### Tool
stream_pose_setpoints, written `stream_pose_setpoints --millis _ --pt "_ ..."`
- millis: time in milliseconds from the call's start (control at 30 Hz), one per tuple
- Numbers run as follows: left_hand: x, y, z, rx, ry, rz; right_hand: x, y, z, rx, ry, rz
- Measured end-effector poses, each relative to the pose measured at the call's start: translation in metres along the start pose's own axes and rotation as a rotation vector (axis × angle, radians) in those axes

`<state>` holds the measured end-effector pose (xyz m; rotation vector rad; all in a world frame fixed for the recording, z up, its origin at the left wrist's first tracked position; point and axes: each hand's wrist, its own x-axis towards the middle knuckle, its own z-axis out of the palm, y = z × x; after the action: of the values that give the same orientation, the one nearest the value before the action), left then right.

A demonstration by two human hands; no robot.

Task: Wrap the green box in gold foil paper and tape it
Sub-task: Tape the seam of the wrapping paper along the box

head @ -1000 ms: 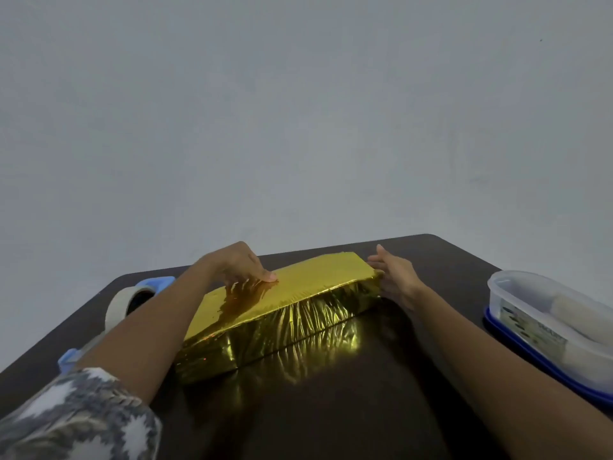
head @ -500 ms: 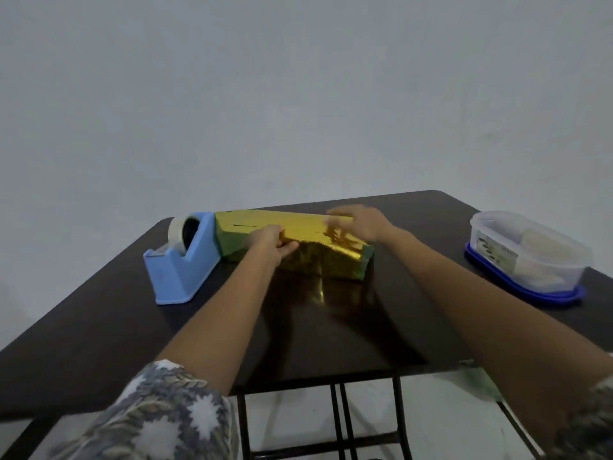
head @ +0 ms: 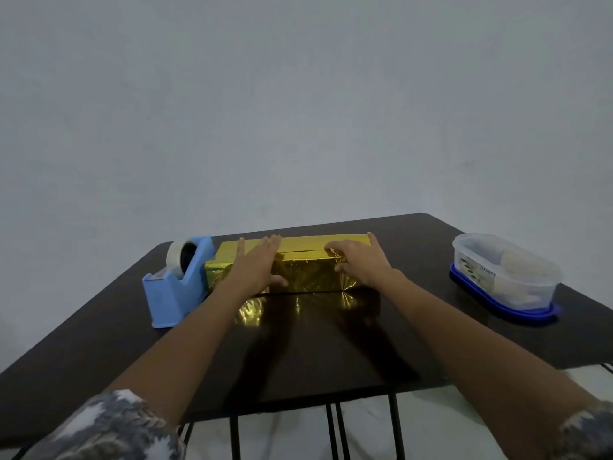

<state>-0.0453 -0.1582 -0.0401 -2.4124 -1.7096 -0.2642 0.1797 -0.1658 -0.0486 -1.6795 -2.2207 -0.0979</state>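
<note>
Head view: foil-wrapped box [head: 308,277] lay far on worktop [head: 331,346], long axis left-right. My left hand [head: 257,265] pressed top, fingers straight; right hand [head: 361,263] fingers curled gripping front edge. Tape dispenser [head: 179,287] beside left hand.

**Near side open, left end blocked**

The near half of the dark brown tabletop [head: 298,353] lies open, crossed only by two forearms reaching to the long gold foil-wrapped box [head: 308,277]. A blue plastic tape dispenser [head: 175,293] stands at the box's left end, possibly touching it, and blocks that side. On the right, a wide gap separates the box from a clear plastic tub with blue lid [head: 504,280]. Behind the box runs only a narrow strip.
</note>
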Motion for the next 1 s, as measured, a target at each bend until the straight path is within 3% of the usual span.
stream_pose_setpoints --millis 133,367,633,800,1000 --pt "-0.002 -0.007 -0.001 -0.123 0.074 0.015 -0.006 0.012 -0.005 0.041 -0.004 -0.005" --pt "0.004 -0.005 0.000 0.029 0.197 0.065 0.009 -0.015 -0.005 -0.155 0.036 -0.158" --pt "0.017 -0.014 0.001 0.010 0.139 0.090 0.035 -0.037 0.024 -0.212 -0.080 -0.192" --pt "0.022 -0.009 -0.003 -0.100 -0.050 0.096 0.035 -0.034 0.026 -0.199 -0.047 -0.210" --pt "0.020 -0.014 0.003 -0.131 0.002 0.105 0.035 -0.034 0.024 -0.191 -0.037 -0.182"
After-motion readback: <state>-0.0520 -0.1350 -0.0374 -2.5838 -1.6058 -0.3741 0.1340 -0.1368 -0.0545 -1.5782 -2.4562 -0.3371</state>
